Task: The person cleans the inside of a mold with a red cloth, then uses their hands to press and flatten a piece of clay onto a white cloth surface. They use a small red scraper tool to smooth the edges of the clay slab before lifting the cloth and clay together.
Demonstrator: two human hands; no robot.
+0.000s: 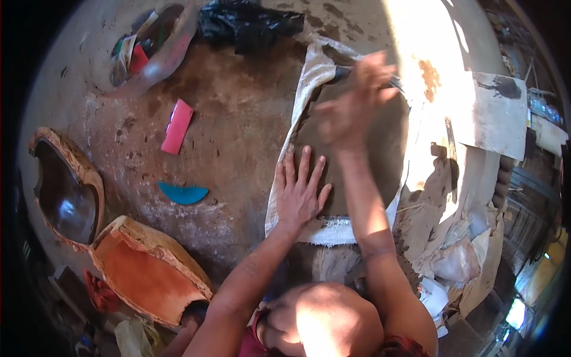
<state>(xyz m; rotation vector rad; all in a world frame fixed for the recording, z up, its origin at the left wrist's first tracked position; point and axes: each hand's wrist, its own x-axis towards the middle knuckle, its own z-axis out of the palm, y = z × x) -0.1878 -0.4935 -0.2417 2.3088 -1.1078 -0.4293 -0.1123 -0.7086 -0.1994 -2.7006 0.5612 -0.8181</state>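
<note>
A flat grey-brown slab, looking like wet clay (380, 157), lies on a white woven cloth (328, 233) right of centre. My left hand (299, 196) rests flat at the slab's left edge, its fingers spread across the cloth's border and the clay. Over the far part of the slab, my right hand (357, 104) is smeared by motion. Whether it touches the clay or grips anything cannot be made out. A thin dark edge shows beside its fingertips, too unclear to name. Left of the cloth lie a pink rectangular piece (177, 128) and a teal crescent-shaped scraper (183, 193).
Two thick-walled hollow moulds stand at left, one dark inside (95, 178), one orange inside (151, 276). A clear plastic container (143, 85) with scraps and a black plastic bag (253, 27) are at the far side. A pale board (496, 116) lies at right.
</note>
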